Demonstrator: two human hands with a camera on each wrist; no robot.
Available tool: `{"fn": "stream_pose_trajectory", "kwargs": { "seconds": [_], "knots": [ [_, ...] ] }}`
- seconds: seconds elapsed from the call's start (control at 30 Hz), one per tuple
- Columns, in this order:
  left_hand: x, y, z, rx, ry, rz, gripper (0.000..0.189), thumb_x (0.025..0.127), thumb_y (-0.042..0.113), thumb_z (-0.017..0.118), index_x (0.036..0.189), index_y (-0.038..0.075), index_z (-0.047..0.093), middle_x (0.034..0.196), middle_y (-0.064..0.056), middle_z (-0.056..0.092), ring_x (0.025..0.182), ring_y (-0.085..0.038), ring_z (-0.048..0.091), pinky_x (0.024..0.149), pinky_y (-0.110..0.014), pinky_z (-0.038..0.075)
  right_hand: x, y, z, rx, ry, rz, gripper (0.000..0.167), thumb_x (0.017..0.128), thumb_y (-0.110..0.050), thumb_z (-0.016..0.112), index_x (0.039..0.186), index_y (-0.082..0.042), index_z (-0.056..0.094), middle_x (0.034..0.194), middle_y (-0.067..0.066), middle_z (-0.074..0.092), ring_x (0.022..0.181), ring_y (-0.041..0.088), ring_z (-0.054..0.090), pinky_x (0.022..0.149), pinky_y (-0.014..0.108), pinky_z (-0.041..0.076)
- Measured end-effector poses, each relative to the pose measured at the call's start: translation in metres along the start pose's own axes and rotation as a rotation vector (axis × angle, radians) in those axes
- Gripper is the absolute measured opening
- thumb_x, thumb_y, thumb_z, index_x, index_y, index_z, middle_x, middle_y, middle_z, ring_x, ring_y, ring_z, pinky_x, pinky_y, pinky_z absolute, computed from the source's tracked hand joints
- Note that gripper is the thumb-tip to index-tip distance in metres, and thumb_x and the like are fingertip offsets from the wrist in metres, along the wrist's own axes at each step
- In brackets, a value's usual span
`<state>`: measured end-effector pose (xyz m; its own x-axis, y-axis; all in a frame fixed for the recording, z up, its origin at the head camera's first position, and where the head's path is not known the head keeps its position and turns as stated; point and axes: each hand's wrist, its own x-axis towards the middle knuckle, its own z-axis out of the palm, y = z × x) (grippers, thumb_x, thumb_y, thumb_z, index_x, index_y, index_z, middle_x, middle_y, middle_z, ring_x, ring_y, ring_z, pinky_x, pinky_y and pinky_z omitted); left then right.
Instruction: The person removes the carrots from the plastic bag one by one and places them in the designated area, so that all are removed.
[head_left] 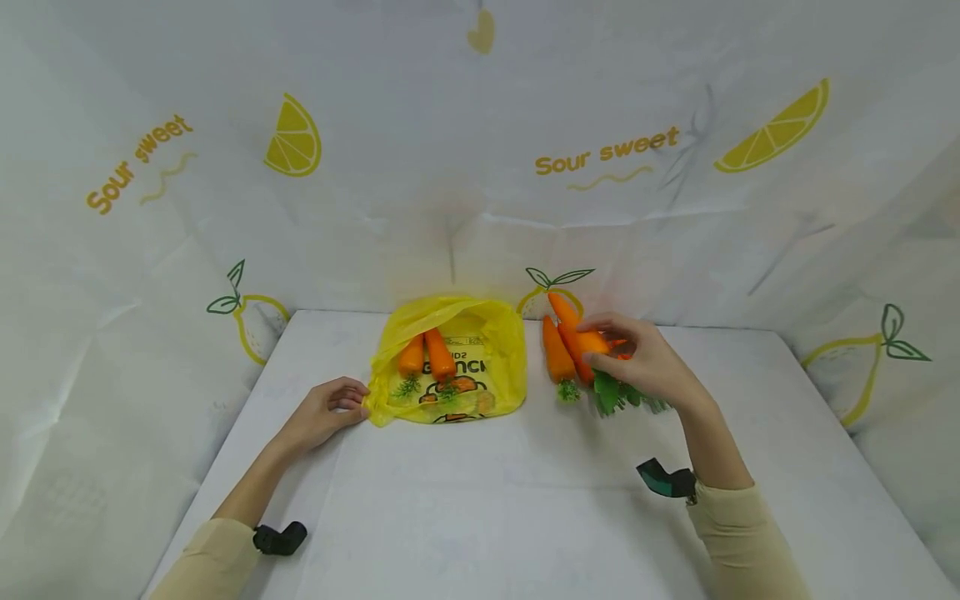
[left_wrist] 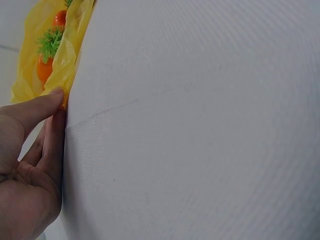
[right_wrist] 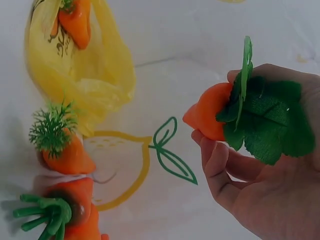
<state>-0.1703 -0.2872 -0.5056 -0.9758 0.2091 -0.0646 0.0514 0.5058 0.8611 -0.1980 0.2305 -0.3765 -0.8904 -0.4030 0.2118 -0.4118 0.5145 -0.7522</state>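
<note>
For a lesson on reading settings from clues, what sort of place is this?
Probably a small staged recording booth: a lemon-printed backdrop stands behind and beside the white tabletop, and small dark devices, perhaps cameras, are worn at both sleeves.

Creased white backdrop (head_left: 420, 167) along back and both sides, printed with lemon slices (head_left: 294, 142), orange "Sour sweet" lettering (head_left: 607, 152), leafy outlined lemons (head_left: 851, 371); white tabletop (head_left: 480, 508) below; soft light
</note>
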Motion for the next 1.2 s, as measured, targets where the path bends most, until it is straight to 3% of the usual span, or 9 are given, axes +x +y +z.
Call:
{"fn": "stream_pose_trajectory", "kwargs": {
  "seconds": [0.23,0.37,0.5,0.63,0.87,0.93,1.07,1.2],
  "knots": [
    [0.0,0.0,-0.001,0.002,-0.003,-0.005,0.036,0.098,0.016,0.081,0.128,0.002,0.067,0.118,-0.018,0.074,0.097,-0.011,0.069,0.086,-0.015,0.056,-0.007,0.027,-0.019,-0.065,0.014,0.082,0.034,0.103,-0.017,0.075,0.135,-0.009,0.071,0.143,0.016,0.07,0.117,0.017,0.066,0.091,0.015,0.055],
    [-0.001,0.0,-0.001,-0.007,-0.004,-0.001,0.036,0.098,0.016,0.081,0.128,0.002,0.067,0.119,-0.018,0.074,0.098,-0.012,0.07,0.087,-0.016,0.056,-0.012,0.043,-0.03,-0.078,0.025,0.135,0.037,0.103,-0.018,0.075,0.138,-0.007,0.069,0.144,0.02,0.067,0.119,0.023,0.066,0.088,0.013,0.055],
    [-0.001,0.0,-0.001,-0.004,-0.003,-0.004,0.036,0.098,0.016,0.081,0.128,0.002,0.067,0.119,-0.017,0.074,0.098,-0.012,0.07,0.087,-0.015,0.056,-0.016,0.057,-0.039,-0.095,0.035,0.177,0.039,0.103,-0.019,0.075,0.139,-0.005,0.067,0.146,0.023,0.065,0.126,0.039,0.065,0.087,0.009,0.051],
    [-0.001,-0.001,-0.001,-0.004,-0.001,-0.002,0.036,0.098,0.016,0.081,0.128,0.002,0.067,0.119,-0.017,0.074,0.098,-0.012,0.07,0.087,-0.016,0.056,-0.017,0.073,-0.046,-0.114,0.031,0.213,0.042,0.104,-0.021,0.075,0.141,-0.004,0.066,0.148,0.024,0.064,0.129,0.044,0.063,0.092,0.008,0.046],
    [0.0,-0.003,0.0,-0.006,0.001,-0.004,0.037,0.098,0.018,0.082,0.129,0.003,0.068,0.119,-0.016,0.074,0.098,-0.011,0.07,0.087,-0.016,0.056,-0.023,0.097,-0.053,-0.128,0.025,0.254,0.044,0.105,-0.019,0.073,0.143,0.0,0.063,0.148,0.029,0.062,0.133,0.05,0.06,0.105,0.044,0.055],
    [0.0,-0.003,0.0,-0.01,0.002,-0.004,0.037,0.098,0.017,0.082,0.129,0.003,0.068,0.119,-0.017,0.074,0.098,-0.012,0.07,0.087,-0.016,0.056,-0.025,0.103,-0.054,-0.126,0.025,0.255,0.043,0.105,-0.018,0.072,0.143,0.001,0.063,0.148,0.03,0.062,0.134,0.051,0.059,0.104,0.038,0.057],
    [0.0,-0.003,-0.001,-0.016,-0.001,0.0,0.036,0.098,0.017,0.082,0.128,0.003,0.068,0.119,-0.017,0.074,0.098,-0.011,0.07,0.087,-0.016,0.056,-0.027,0.112,-0.057,-0.118,0.019,0.266,0.044,0.105,-0.017,0.073,0.143,0.002,0.062,0.149,0.03,0.06,0.135,0.052,0.058,0.091,0.01,0.048],
    [0.0,-0.003,-0.001,-0.014,-0.002,0.001,0.036,0.098,0.016,0.082,0.128,0.002,0.068,0.118,-0.017,0.074,0.097,-0.011,0.069,0.087,-0.016,0.056,-0.028,0.121,-0.059,-0.092,0.001,0.278,0.048,0.105,-0.017,0.072,0.146,0.004,0.059,0.152,0.033,0.056,0.138,0.056,0.055,0.087,0.004,0.045]
  ]
}}
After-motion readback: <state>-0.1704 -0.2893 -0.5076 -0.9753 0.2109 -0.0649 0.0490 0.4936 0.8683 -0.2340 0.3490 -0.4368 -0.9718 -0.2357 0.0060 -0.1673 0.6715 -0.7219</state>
